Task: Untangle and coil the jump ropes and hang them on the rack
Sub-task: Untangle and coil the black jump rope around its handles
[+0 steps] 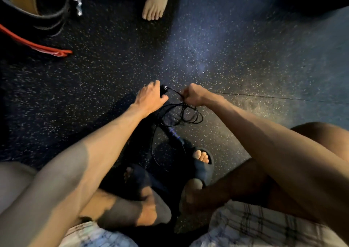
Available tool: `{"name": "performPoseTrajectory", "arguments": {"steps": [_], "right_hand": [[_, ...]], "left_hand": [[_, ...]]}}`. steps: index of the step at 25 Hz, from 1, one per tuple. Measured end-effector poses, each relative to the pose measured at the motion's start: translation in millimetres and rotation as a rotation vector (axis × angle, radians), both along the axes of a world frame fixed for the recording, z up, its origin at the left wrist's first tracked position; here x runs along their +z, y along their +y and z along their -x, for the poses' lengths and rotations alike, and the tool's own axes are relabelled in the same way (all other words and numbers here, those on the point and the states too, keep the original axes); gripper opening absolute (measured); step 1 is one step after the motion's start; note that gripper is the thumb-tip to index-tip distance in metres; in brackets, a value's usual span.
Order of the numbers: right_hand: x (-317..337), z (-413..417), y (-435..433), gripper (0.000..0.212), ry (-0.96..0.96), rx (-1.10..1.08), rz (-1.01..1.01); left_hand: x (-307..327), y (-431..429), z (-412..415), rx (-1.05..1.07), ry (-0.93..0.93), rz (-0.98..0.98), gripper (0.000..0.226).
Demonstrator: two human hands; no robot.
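A thin black jump rope [181, 115] hangs in several tangled loops between my hands, above the dark speckled floor. My left hand [151, 97] grips one black handle [164, 89] of it. My right hand [192, 94] is closed on the cord just right of that handle. The rope's other handle [174, 133], black with blue rings, dangles below the loops near my right foot. One long strand [154, 152] trails down toward my feet. No rack is in view.
I squat in dark slides [202, 168] on the rubber floor [236, 61]. Another person's bare foot [155, 3] stands at the top centre. A red band [37, 45] and a black belt-like loop [37, 12] lie at the top left.
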State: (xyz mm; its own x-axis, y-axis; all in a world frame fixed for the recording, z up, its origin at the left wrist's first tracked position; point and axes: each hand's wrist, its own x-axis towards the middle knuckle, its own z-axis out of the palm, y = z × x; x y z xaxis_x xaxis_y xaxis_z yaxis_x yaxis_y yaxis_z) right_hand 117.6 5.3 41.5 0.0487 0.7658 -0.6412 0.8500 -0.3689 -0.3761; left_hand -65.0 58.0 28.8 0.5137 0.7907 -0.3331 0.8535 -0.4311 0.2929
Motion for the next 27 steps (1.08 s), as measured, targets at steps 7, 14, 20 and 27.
{"name": "performPoseTrajectory", "arguments": {"steps": [7, 14, 20, 27], "right_hand": [[97, -5, -56, 0.026, -0.022, 0.025, -0.202], [172, -3, -95, 0.068, 0.089, -0.158, -0.46], [183, 3, -108, 0.025, 0.505, -0.446, -0.275], [200, 9, -103, 0.02, 0.595, -0.323, -0.322]], "left_hand": [[112, -57, -1, 0.122, -0.313, 0.193, 0.008], [168, -80, 5, 0.135, -0.621, 0.179, 0.023], [183, -98, 20, 0.176, -0.911, 0.22, 0.022], [181, -85, 42, 0.013, -0.675, 0.034, 0.027]]}}
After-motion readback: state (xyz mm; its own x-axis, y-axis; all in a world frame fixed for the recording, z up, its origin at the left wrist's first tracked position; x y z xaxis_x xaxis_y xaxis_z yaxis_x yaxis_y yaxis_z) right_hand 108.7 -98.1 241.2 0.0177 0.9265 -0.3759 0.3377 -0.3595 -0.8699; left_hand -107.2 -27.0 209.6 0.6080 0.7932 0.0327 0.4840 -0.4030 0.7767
